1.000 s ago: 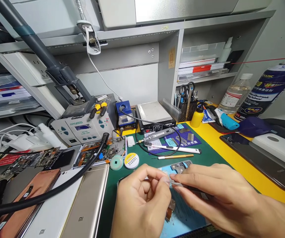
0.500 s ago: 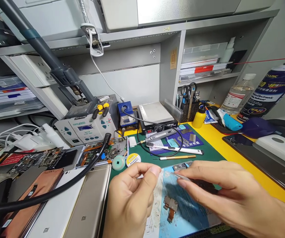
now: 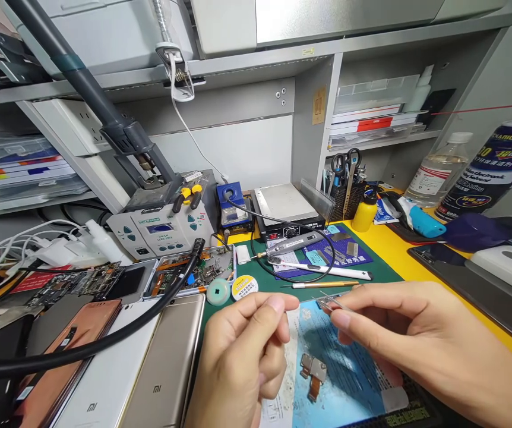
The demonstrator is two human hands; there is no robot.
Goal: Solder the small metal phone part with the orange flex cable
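My left hand (image 3: 245, 351) is closed in a pinch, thumb against forefinger, above the left part of the work mat. Whatever lies between those fingertips, if anything, is too small to make out. My right hand (image 3: 420, 333) grips thin metal tweezers (image 3: 338, 302), their two tips apart and pointing left toward my left fingertips. Below and between the hands, a small camera module (image 3: 313, 368) with brown flex cables lies on the blue, worn sheet (image 3: 340, 395). A metal-and-dark part behind the tweezers is mostly hidden.
Phones (image 3: 160, 368) lie at left, crossed by a black hose (image 3: 104, 351). Behind the hands are a toothbrush-like brush (image 3: 322, 267), a gold-handled tool (image 3: 322, 285), a round green container (image 3: 220, 291) and a heating plate (image 3: 285, 205). A dark phone (image 3: 474, 297) lies at right.
The view has shifted slightly, so the bench appears farther right. In my right hand the tweezers have turned, and their separated tips show more clearly. My left hand keeps its pinch.
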